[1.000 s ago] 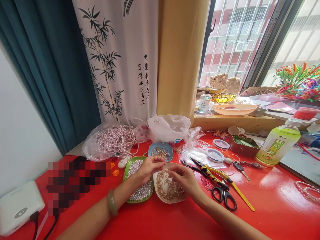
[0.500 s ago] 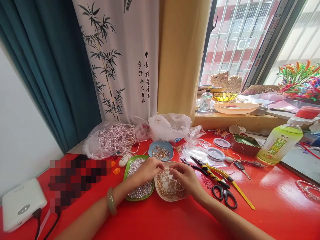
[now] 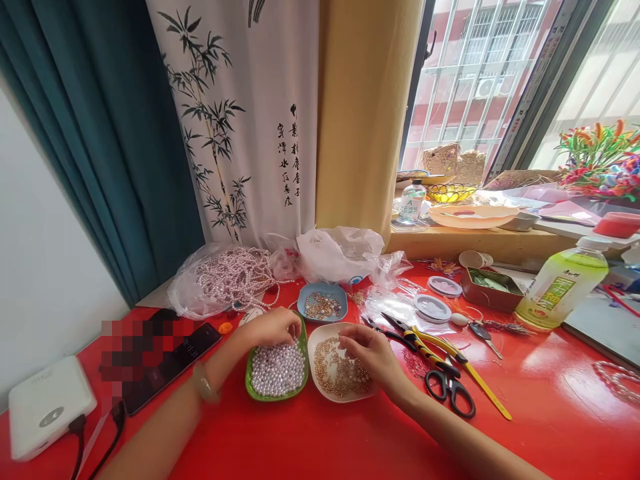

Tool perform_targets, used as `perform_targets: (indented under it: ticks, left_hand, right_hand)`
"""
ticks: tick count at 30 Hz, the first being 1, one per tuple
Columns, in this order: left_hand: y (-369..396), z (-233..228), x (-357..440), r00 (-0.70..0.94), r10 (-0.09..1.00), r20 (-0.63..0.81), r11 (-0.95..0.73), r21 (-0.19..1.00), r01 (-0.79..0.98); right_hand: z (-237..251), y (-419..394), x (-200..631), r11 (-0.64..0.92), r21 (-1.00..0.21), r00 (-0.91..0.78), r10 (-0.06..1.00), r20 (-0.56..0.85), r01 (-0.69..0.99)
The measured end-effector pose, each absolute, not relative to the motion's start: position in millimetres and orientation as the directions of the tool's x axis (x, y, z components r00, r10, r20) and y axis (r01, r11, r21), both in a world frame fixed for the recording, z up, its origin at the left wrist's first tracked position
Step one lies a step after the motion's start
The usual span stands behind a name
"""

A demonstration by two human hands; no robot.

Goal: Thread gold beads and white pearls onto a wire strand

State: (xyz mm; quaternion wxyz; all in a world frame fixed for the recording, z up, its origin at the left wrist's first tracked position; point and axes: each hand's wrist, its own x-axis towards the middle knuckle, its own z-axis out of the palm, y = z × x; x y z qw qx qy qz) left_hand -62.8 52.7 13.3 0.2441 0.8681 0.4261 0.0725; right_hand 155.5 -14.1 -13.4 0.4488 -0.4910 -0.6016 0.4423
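Glossy red lacquered tabletop [image 3: 320, 440]; lustrous pearly beads in smooth green plastic dish [image 3: 249, 381]; shiny gold metallic beads in glazed white dish [image 3: 314, 337]; crinkled clear plastic bags [image 3: 340, 253].

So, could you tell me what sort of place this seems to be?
Probably a home beading table by a window: dishes of pearl beads and gold beads, pliers and scissors on a red table near curtains.

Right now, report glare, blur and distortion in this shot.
Head view: daylight blows out the window; glare streaks the red table; wide-angle bends the frame edges; the left hand is slightly motion-blurred; a pixelated patch hides part of the phone.
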Motion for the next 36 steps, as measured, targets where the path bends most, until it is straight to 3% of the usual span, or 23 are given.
perform_targets:
  ticks: [10,14,16,18,25,36]
  left_hand:
    - [54.8,9.2,-63.1,0.667,0.735,-0.122,-0.530,0.511,0.677]
    - [51.8,11.6,-51.5,0.578,0.816,-0.016,-0.361,0.766,0.531]
    - [49.0,10.6,-41.8,0.524,0.852,-0.010,-0.192,0.924,0.331]
    - [45.8,8.5,-32.3,0.494,0.869,-0.031,-0.036,0.991,0.126]
    - [38.4,-0.5,-16.5,0.438,0.889,-0.131,0.218,0.963,-0.156]
    - [35.2,-2.5,-13.8,0.452,0.878,-0.158,0.272,0.941,-0.199]
  right_hand:
    - [-20.4,-10.4,157.9,0.131,-0.977,-0.133,0.985,0.109,0.170]
    - [-19.9,-11.2,157.6,0.148,-0.977,-0.140,0.982,0.126,0.155]
    - [-18.7,-12.0,157.1,0.156,-0.976,-0.144,0.980,0.135,0.151]
    - [-17.1,-12.8,156.7,0.158,-0.975,-0.145,0.980,0.136,0.155]
    - [-12.5,-15.8,154.5,0.142,-0.972,-0.159,0.981,0.113,0.188]
    - [-6.6,-18.3,152.4,0.116,-0.979,-0.163,0.983,0.089,0.167]
